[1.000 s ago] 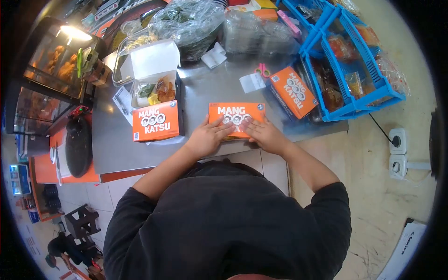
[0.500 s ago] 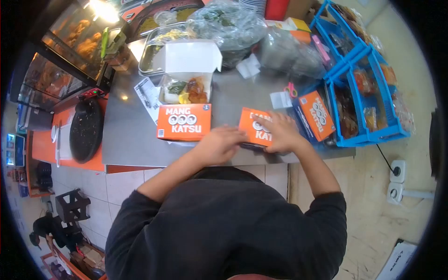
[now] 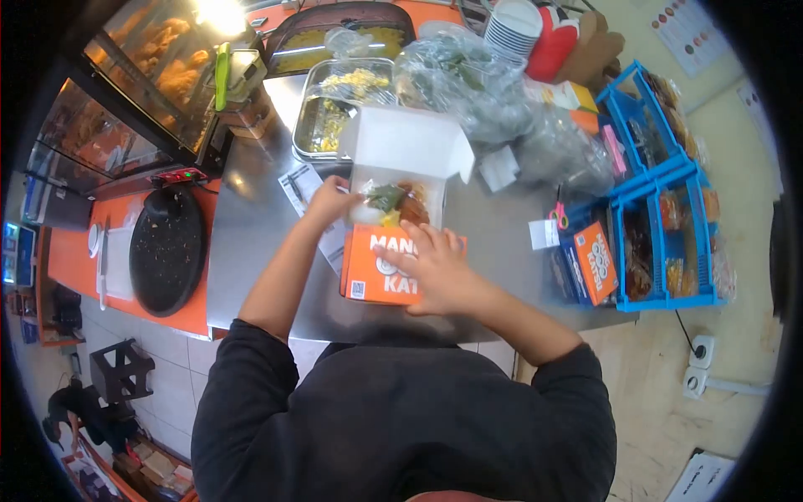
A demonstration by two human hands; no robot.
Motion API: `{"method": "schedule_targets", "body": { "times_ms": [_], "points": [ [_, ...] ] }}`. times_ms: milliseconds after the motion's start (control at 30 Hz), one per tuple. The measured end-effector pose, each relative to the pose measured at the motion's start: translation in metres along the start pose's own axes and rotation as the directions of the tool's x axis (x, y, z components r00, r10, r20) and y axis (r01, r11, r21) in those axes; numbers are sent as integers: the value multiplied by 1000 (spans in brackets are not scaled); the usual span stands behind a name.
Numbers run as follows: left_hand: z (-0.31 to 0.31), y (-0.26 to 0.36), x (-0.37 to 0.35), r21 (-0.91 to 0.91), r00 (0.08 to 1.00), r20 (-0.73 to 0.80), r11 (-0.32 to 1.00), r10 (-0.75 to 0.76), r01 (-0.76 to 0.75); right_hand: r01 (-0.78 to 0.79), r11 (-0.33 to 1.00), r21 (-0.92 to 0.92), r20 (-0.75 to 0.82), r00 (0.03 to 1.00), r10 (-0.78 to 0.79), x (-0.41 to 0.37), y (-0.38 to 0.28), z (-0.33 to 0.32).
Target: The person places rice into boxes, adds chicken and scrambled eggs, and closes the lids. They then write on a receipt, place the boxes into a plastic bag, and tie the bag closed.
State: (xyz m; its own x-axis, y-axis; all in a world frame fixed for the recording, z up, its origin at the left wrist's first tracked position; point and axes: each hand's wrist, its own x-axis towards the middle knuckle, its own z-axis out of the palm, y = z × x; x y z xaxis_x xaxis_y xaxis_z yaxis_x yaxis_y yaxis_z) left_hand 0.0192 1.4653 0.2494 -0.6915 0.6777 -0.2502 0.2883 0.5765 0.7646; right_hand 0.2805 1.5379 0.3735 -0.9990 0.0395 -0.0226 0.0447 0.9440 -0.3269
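An open takeaway food box [image 3: 456,201] stands on the steel counter with its white lid [image 3: 406,138] tipped back. Inside lie browned fried meat [image 3: 413,205], green leaves [image 3: 386,198], something white and something yellow. Its near side shows an orange box panel [image 3: 368,266] printed "MANG KATSU". My left hand [image 3: 331,201] has its fingers closed at the left edge of the open box. Across the orange panel spreads my right hand [image 3: 443,272], fingertips by the top edge and thumb near the bottom, hiding part of the lettering.
To the right stand another orange box [image 3: 595,263], pink scissors [image 3: 560,216] and blue plastic baskets [image 3: 669,238] of packets. Metal trays [image 3: 311,125] of yellow food and plastic bags [image 3: 468,84] fill the back. A heated display [image 3: 159,75] and dark round pan [image 3: 167,255] are left.
Both hands have moved left, from a separate orange box to the open one. That separate box no longer shows apart on the counter. The whole view has shifted.
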Motion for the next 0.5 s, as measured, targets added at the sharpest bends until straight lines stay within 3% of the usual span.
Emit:
{"method": "schedule_targets", "body": {
  "times_ms": [67, 100, 133, 167, 233, 300, 400, 433, 500],
  "points": [
    [0, 13, -5, 27, 999, 43, 999, -24, 23, 71, 995, 73, -60, 996, -67, 1, 15, -8],
    [-3, 11, -2, -65, 999, -16, 997, 32, -33, -31, 990, 137, -82, 996, 43, 9, 28, -22],
    [-5, 11, 3, -153, 993, -83, 983, 86, -98, -120, 974, 194, -255, 952, 168, 17, 52, -30],
    [-8, 11, 9, -234, 980, -151, 958, 133, -166, -193, 944, 269, -411, 863, 294, 24, 78, -32],
    [-28, 38, 10, -335, 977, -120, 920, 174, -205, -432, 881, 193, -693, 576, 433, 39, 128, -13],
    [-32, 53, 20, -336, 960, -151, 901, 237, -275, -479, 703, 525, -443, 552, 707, 60, 158, 2],
    [-48, 59, 23, -4, 943, -230, 968, 242, -250, -476, 763, 437, -484, 590, 646, 64, 161, -6],
    [-49, 47, 20, 178, 845, -359, 918, 396, -354, -300, 815, 496, -587, 575, 570, 58, 163, 0],
    [-52, 24, -4, 155, 861, -195, 881, 470, -446, -107, 831, 546, -606, 635, 480, 35, 183, 43]
  ]
}}
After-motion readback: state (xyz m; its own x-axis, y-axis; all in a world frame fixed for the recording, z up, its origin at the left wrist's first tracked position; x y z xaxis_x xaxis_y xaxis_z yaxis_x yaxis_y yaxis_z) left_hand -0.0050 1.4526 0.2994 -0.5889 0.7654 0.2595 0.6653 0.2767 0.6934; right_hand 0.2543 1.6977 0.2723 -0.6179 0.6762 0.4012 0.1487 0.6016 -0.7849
